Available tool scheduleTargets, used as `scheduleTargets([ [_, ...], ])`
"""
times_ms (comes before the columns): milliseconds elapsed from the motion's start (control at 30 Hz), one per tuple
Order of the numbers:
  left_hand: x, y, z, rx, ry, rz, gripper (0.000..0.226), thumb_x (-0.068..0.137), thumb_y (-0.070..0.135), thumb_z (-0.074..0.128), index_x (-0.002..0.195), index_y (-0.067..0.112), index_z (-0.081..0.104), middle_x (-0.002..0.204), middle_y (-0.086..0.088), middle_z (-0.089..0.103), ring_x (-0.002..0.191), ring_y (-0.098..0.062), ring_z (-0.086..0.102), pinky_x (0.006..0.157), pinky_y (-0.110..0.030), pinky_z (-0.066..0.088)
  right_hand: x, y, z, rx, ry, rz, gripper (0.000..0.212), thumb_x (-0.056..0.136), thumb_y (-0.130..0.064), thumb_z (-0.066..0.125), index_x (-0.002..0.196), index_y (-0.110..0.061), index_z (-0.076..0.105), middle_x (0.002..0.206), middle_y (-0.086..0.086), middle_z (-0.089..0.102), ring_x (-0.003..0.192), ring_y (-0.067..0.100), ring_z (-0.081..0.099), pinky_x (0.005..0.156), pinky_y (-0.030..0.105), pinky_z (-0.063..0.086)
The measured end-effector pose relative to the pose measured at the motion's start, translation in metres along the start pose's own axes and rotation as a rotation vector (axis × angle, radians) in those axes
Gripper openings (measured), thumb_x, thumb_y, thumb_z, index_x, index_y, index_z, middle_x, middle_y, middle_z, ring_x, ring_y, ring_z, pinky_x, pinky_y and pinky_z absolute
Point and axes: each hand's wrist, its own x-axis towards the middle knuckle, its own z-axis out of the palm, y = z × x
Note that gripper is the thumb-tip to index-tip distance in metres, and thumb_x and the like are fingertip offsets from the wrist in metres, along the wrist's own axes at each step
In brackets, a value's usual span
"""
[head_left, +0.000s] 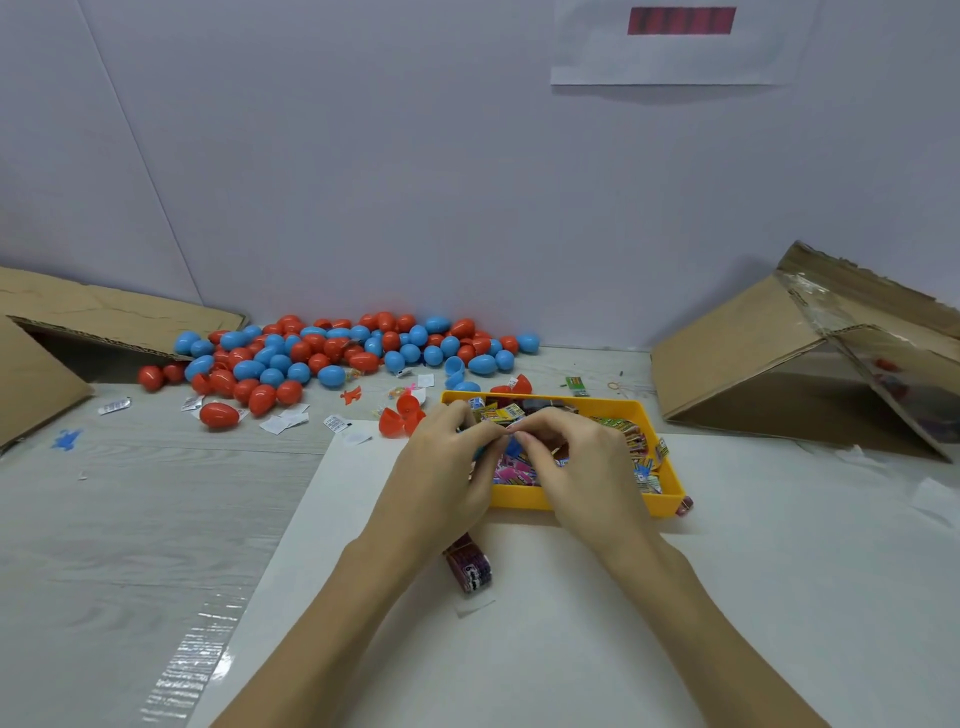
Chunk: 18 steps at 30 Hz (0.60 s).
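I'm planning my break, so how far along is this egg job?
Done, it seems: a big pile of closed red and blue eggs lies by the wall, though their contents are hidden. In hand: the left hand and right hand pinch a blue egg over the yellow tray. Left: the tray holds many small packets, and open red halves lie beside it.

A pale wood-grain table (130, 519) is recorded. A white sheet (519, 675) is laid on it, bearing a yellow tray (519, 497). Red and blue plastic eggs (322, 353) are heaped at the rear. Tipped cardboard boxes are set at left (31, 384) and right (737, 353).
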Motion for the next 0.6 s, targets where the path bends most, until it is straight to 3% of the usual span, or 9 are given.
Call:
scheduleTargets([
  [100, 0.0021, 0.0003, 0.0000, -0.065, 0.029, -0.070, 0.014, 0.096, 0.024, 0.070, 0.108, 0.018, 0.074, 0.094, 0.001, 0.059, 0.091, -0.015, 0.054, 0.077, -0.033, 0.050, -0.0001, 0.0009, 0.0013, 0.011, 0.009, 0.037, 0.008, 0.098, -0.019, 0.068, 0.102, -0.018, 0.075, 0.087, -0.010, 0.072, 0.079, -0.001, 0.066, 0.070, 0.007, 0.049],
  [200, 0.0031, -0.0003, -0.0002, -0.118, 0.075, -0.120, 0.007, 0.093, 0.018, 0.074, 0.100, 0.018, 0.074, 0.092, 0.002, 0.059, 0.089, -0.015, 0.056, 0.075, -0.031, 0.050, 0.0004, 0.0027, 0.0009, 0.017, -0.001, 0.050, 0.008, 0.099, -0.022, 0.068, 0.102, -0.021, 0.074, 0.087, -0.011, 0.072, 0.081, 0.000, 0.067, 0.070, 0.013, 0.053],
  [367, 0.0027, -0.0026, -0.0006, -0.115, 0.062, -0.140, 0.005, 0.093, 0.015, 0.073, 0.098, 0.016, 0.074, 0.091, 0.000, 0.060, 0.089, -0.018, 0.055, 0.076, -0.035, 0.049, 0.0021, 0.0015, 0.0002, 0.029, 0.067, 0.055, 0.021, 0.102, -0.021, 0.060, 0.116, -0.018, 0.076, 0.124, -0.007, 0.066, 0.116, 0.002, 0.058, 0.099, 0.020, 0.049],
  [467, 0.0029, -0.0016, -0.0014, -0.111, 0.046, -0.125, 0.006, 0.094, 0.015, 0.072, 0.100, 0.016, 0.074, 0.092, -0.001, 0.061, 0.089, -0.018, 0.056, 0.075, -0.035, 0.050, 0.0032, 0.0003, -0.0043, 0.130, -0.035, 0.075, 0.024, 0.097, -0.024, 0.069, 0.121, -0.025, 0.074, 0.112, -0.015, 0.071, 0.104, -0.007, 0.062, 0.088, 0.007, 0.048],
  [600, 0.0036, 0.0008, -0.0025, -0.150, 0.030, -0.139, 0.006, 0.094, 0.016, 0.071, 0.100, 0.015, 0.073, 0.096, 0.001, 0.063, 0.092, -0.015, 0.058, 0.079, -0.032, 0.051, 0.0021, 0.0020, -0.0011, 0.129, -0.074, 0.164, 0.009, 0.092, -0.022, 0.076, 0.101, -0.022, 0.079, 0.087, -0.013, 0.074, 0.083, 0.000, 0.068, 0.072, 0.012, 0.052],
])
